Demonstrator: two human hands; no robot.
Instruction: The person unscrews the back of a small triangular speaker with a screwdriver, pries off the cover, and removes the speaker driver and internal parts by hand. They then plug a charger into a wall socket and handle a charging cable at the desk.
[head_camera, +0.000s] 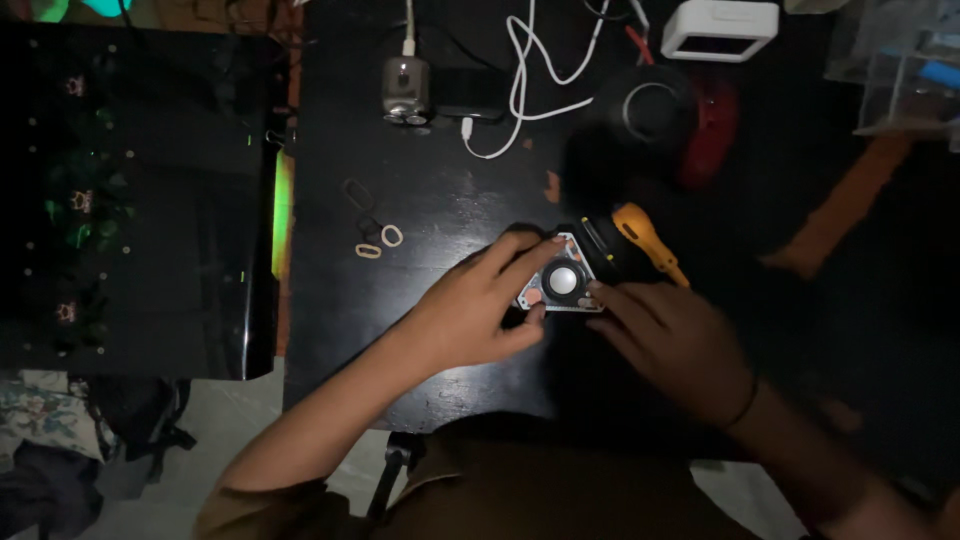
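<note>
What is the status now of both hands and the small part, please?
Left hand and right hand: bare fingers on the triangular part, dark table. Yellow-handled tool touches its far side. Rubber bands lie apart, left.

Left hand fingers spread, thumb tucked under; right hand palm down, fingers extended leftward.

Very dim; my desk sinks into black, weak light from the upper middle of the frame, right edge murky and soft
</note>
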